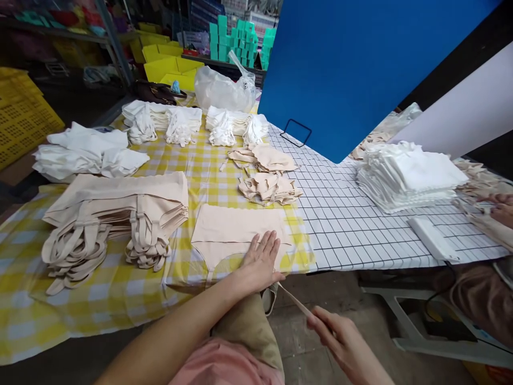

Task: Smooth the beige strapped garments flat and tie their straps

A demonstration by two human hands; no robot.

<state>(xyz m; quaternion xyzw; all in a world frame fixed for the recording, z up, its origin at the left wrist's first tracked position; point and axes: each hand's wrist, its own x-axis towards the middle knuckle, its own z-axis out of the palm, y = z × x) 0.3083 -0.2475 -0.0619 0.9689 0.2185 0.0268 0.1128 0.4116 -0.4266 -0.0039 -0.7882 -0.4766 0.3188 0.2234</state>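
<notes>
A pink shirt and khaki trousers lay nearest, below the table edge. Over them reached the left hand, palm down, its fingers straight, nearly together and gripping nothing; they pressed flat on the right part of a beige piece. The right hand was off the table, past its near edge, thumb and fingers closed on the end of a beige strap. The strap ran straight from beside the left hand; its join with the piece was hidden.

The piece lay spread at the near edge of a yellow checked cloth, a seam across it. Just left of it was a beige stack, straps looped in two bunches at its front. Two small beige heaps, a far one and a near one, lay behind the piece. Farther back were a loose white heap at left and two white stacks with straps, one left and one right, with a plastic bag behind.

To the right, a grid cloth carried a tall white stack and a white bar. A blue board rose behind. At the far right edge, a co-worker's hand touched beige fabric; its grip was unclear.
</notes>
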